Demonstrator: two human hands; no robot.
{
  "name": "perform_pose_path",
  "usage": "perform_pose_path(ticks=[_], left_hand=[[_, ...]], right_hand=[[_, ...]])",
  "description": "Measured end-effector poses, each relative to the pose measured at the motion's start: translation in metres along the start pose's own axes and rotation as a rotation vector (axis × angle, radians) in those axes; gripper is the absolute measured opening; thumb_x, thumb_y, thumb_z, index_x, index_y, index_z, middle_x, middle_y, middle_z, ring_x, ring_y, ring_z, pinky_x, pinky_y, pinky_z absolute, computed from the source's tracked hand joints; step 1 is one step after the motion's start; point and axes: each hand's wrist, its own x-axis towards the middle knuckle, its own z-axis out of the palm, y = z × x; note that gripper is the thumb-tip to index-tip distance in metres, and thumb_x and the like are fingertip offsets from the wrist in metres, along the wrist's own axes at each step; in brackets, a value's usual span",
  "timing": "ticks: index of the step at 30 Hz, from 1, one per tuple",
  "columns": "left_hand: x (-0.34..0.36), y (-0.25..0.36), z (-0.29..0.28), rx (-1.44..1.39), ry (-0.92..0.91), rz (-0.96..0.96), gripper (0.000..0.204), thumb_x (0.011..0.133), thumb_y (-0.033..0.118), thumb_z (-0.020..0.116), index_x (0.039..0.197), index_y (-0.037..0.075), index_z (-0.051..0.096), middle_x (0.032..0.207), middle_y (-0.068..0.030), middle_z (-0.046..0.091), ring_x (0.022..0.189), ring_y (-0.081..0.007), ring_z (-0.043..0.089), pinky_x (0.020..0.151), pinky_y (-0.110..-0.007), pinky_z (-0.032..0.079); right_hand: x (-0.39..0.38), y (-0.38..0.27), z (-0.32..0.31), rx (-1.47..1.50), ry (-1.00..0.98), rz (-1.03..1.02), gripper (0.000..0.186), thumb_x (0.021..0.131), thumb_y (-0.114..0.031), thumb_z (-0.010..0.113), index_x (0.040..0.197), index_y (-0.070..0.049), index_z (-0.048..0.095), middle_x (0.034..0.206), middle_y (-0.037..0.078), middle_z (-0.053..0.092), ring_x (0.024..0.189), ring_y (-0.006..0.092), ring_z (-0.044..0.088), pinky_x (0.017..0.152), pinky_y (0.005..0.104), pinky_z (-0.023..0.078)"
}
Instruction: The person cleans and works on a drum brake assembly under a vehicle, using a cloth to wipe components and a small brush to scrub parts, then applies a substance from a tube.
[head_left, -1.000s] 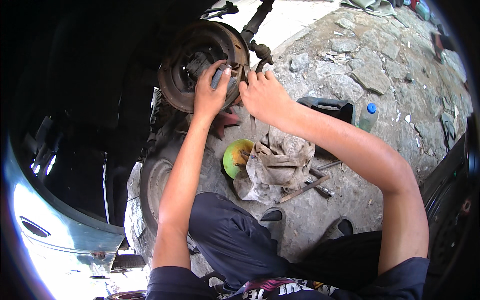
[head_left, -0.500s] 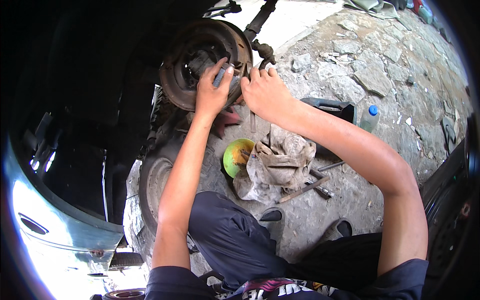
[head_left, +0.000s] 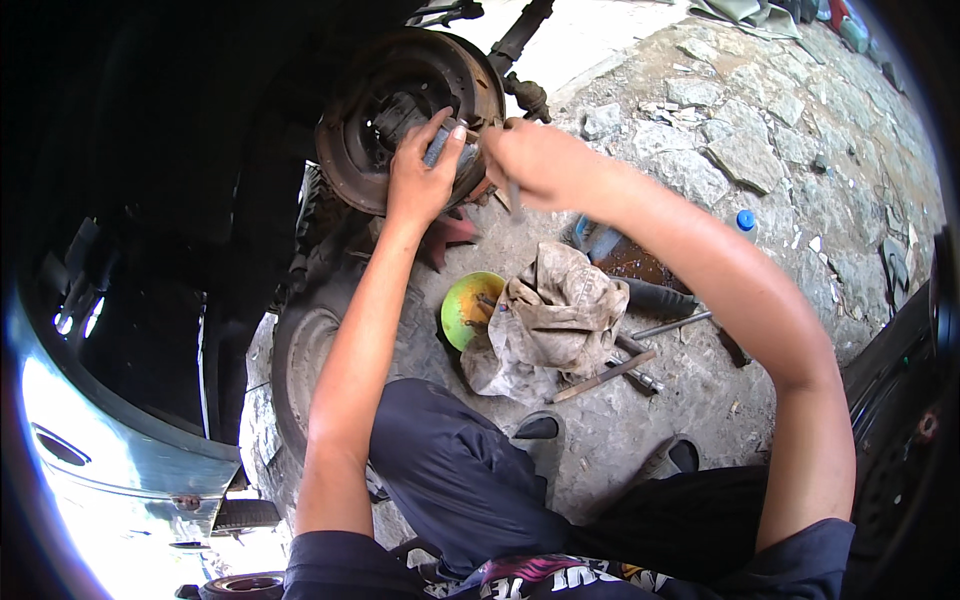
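At the rusty round wheel brake plate (head_left: 345, 165), my left hand (head_left: 420, 175) grips a grey speckled block (head_left: 437, 147) that looks like a brake pad, thumb on one side and fingers on the other. Close to its right, my right hand (head_left: 535, 165) is closed, somewhat blurred, around a thin flat metal strip (head_left: 514, 198) whose lower end sticks out below the fingers. The strip's upper part is hidden by the hand, so whether it touches the block cannot be told.
Below lie a green bowl (head_left: 458, 312) with orange-brown contents, a crumpled dirty cloth (head_left: 570, 305) and several metal rods and tools (head_left: 605, 377). A container with dark liquid (head_left: 640, 262) and a blue-capped bottle (head_left: 746, 222) sit partly behind my right forearm. A tyre (head_left: 345, 320) lies at left.
My right hand has moved slightly up and right, carrying the strip higher. My right forearm now covers more of the bottle and shows more of the liquid container. The left hand barely moved.
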Motion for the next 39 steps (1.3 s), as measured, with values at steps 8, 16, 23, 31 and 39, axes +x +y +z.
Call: perform_pose_path(ticks=[8, 16, 23, 31, 39], left_hand=[[-0.002, 0.0, 0.003, 0.057, 0.015, 0.042, 0.036, 0.1, 0.028, 0.064, 0.126, 0.004, 0.067, 0.123, -0.016, 0.069, 0.119, -0.026, 0.064, 0.105, -0.035, 0.045], [-0.006, 0.006, 0.006, 0.248, 0.079, 0.152, 0.035, 0.1, 0.026, 0.062, 0.125, 0.002, 0.066, 0.121, -0.0207, 0.067, 0.118, -0.0359, 0.062, 0.103, -0.041, 0.045], [0.012, 0.002, -0.008, -0.004, -0.009, 0.151, 0.038, 0.09, 0.028, 0.07, 0.112, -0.004, 0.071, 0.106, -0.0242, 0.07, 0.101, -0.0405, 0.068, 0.092, -0.043, 0.053], [0.074, 0.015, -0.036, 0.248, -0.478, 0.099, 0.052, 0.08, 0.047, 0.08, 0.095, -0.003, 0.075, 0.088, -0.0227, 0.074, 0.082, -0.0318, 0.073, 0.082, -0.039, 0.055], [0.11, 0.01, -0.029, 0.21, -0.708, -0.042, 0.057, 0.069, 0.054, 0.089, 0.074, 0.0, 0.073, 0.063, -0.0035, 0.062, 0.057, -0.0141, 0.058, 0.057, -0.029, 0.047]], right_hand=[[-0.012, 0.045, -0.058, 0.29, -0.077, -0.155, 0.045, 0.089, -0.001, 0.053, 0.134, 0.005, 0.051, 0.091, 0.017, 0.065, 0.083, 0.0319, 0.064, 0.076, 0.0428, 0.053], [-0.026, 0.019, -0.074, -0.427, -0.004, 0.022, 0.062, 0.084, 0.01, 0.056, 0.143, 0.001, 0.042, 0.133, 0.023, 0.056, 0.126, 0.0395, 0.057, 0.101, 0.046, 0.049], [-0.026, 0.043, -0.085, 0.09, -0.067, 0.256, 0.065, 0.087, 0.001, 0.056, 0.151, -0.002, 0.041, 0.137, 0.022, 0.057, 0.13, 0.0327, 0.056, 0.112, 0.0434, 0.043], [0.021, 0.019, -0.087, 0.371, 0.222, 0.901, 0.028, 0.108, -0.012, 0.047, 0.13, -0.003, 0.061, 0.119, 0.016, 0.066, 0.085, 0.0153, 0.069, 0.066, 0.0254, 0.058], [0.013, -0.055, 0.016, 0.742, 0.772, 0.995, 0.033, 0.101, -0.012, 0.061, 0.128, 0.005, 0.053, 0.096, 0.015, 0.075, 0.062, 0.0137, 0.065, 0.051, 0.0268, 0.048]])
